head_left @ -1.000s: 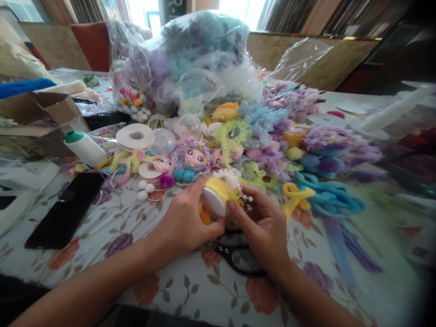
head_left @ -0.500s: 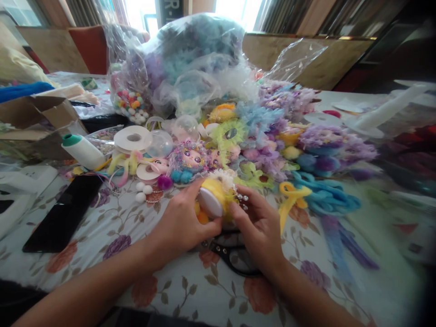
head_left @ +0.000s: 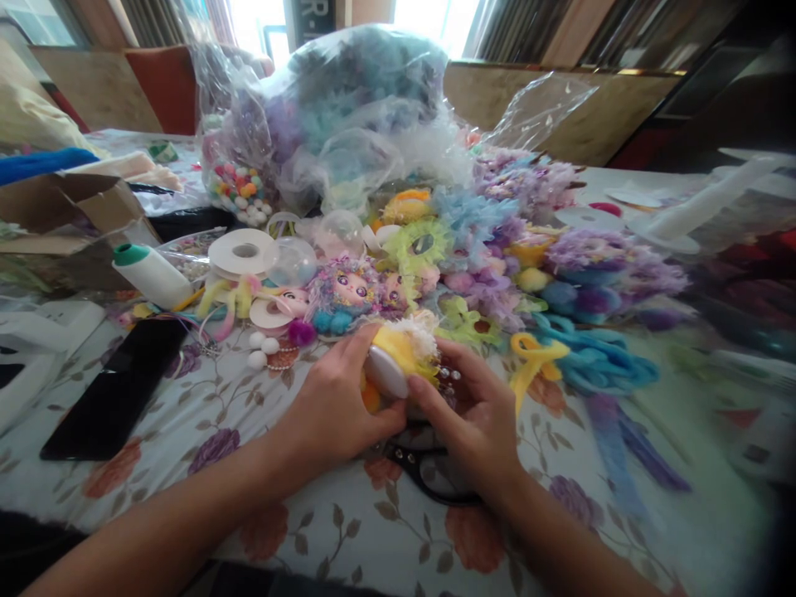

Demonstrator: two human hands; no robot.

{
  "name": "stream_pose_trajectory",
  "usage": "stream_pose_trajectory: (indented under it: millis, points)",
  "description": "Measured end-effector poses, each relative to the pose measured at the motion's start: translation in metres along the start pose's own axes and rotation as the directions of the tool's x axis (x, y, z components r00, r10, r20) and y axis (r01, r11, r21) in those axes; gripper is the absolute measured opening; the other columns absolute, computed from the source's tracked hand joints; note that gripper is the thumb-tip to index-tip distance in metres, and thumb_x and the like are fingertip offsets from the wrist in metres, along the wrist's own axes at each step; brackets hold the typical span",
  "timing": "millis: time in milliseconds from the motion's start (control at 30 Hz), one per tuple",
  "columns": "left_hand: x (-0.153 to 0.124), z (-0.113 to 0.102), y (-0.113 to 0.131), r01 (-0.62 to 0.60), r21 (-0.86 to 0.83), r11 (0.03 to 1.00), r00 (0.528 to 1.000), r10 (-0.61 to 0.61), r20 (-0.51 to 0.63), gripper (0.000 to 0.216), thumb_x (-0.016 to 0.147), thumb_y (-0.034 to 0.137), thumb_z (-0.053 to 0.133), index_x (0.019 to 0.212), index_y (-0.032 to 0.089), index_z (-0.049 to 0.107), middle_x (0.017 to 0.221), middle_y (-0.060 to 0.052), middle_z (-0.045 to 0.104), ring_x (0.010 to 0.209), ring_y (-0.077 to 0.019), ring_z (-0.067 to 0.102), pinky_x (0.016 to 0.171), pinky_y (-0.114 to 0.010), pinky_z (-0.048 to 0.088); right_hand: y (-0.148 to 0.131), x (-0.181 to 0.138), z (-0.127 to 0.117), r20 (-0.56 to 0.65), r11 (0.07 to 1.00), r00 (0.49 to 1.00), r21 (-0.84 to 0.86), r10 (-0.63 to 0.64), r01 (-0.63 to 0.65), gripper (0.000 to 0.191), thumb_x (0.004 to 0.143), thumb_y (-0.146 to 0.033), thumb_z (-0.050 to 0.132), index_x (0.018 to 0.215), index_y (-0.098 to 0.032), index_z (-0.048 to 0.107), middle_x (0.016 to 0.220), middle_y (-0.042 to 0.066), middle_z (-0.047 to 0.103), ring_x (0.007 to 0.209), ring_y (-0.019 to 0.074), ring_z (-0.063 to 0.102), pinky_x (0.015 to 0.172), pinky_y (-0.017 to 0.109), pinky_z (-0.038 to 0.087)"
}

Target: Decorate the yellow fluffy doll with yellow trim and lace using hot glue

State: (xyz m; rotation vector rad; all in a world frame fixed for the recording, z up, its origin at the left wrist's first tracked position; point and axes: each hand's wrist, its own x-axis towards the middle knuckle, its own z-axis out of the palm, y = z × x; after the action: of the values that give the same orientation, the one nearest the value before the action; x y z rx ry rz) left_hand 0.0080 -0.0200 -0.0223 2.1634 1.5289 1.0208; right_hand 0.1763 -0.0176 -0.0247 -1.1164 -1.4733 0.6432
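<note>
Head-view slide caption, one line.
Left hand and right hand hold a yellow craft piece with a white disc over a floral tablecloth, a purple-haired doll beyond.

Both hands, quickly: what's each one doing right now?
Left hand: closed on the yellow piece with the white disc.
Right hand: holding the same piece's other side, fingers curled, some fingertips hidden.

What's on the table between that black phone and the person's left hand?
The head view shows only flower-patterned tablecloth between the phone and the left hand.
</note>
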Motion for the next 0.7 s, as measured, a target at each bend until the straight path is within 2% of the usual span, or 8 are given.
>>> stream_pose_trajectory:
  millis: [267,433,567,700]
  points:
    - [0.0000,0.0026,-0.0003,-0.035,0.004,0.999,0.999,0.035,-0.013,0.074,0.074,0.032,0.072,0.140,0.014,0.044,0.131,-0.015,0.061,0.119,-0.0305,0.060,0.102,-0.040,0.050,-0.0013,0.0016,-0.0003,0.001,0.999,0.999,-0.030,0.042,-0.042,0.018,0.081,-0.029,0.071,0.098,-0.023,0.069,0.083,-0.001,0.071,0.069,0.0165,0.066,0.062,0.027,0.055]
    - [-0.0010,0.0028,-0.0010,-0.051,0.009,0.999,0.999,0.052,-0.010,0.075,0.076,0.032,0.071,0.142,0.015,0.042,0.132,-0.016,0.061,0.121,-0.0308,0.059,0.103,-0.041,0.049,-0.0024,0.0026,-0.0007,0.002,0.999,1.000,-0.016,0.027,-0.027,0.016,0.083,-0.030,0.069,0.096,-0.022,0.068,0.084,0.000,0.070,0.072,0.0166,0.066,0.063,0.026,0.053]
    - [-0.0038,0.0043,-0.0020,-0.080,0.029,0.996,0.996,0.080,-0.030,0.077,0.076,0.030,0.071,0.144,0.013,0.040,0.134,-0.017,0.060,0.123,-0.0302,0.058,0.103,-0.040,0.050,-0.0048,0.0033,-0.0007,0.031,0.996,0.999,-0.083,0.026,-0.024,0.020,0.077,-0.034,0.077,0.087,-0.021,0.066,0.076,-0.002,0.064,0.069,0.0157,0.061,0.059,0.025,0.049]
    - [-0.0043,0.0059,-0.0018,-0.102,0.042,0.994,0.993,0.103,-0.048,0.077,0.074,0.029,0.071,0.144,0.012,0.041,0.131,-0.017,0.062,0.120,-0.0298,0.061,0.100,-0.040,0.053,-0.0065,0.0035,-0.0003,0.035,0.994,0.999,-0.106,0.039,-0.035,0.016,0.084,-0.034,0.070,0.079,-0.020,0.063,0.068,-0.003,0.057,0.064,0.0132,0.055,0.057,0.025,0.046]
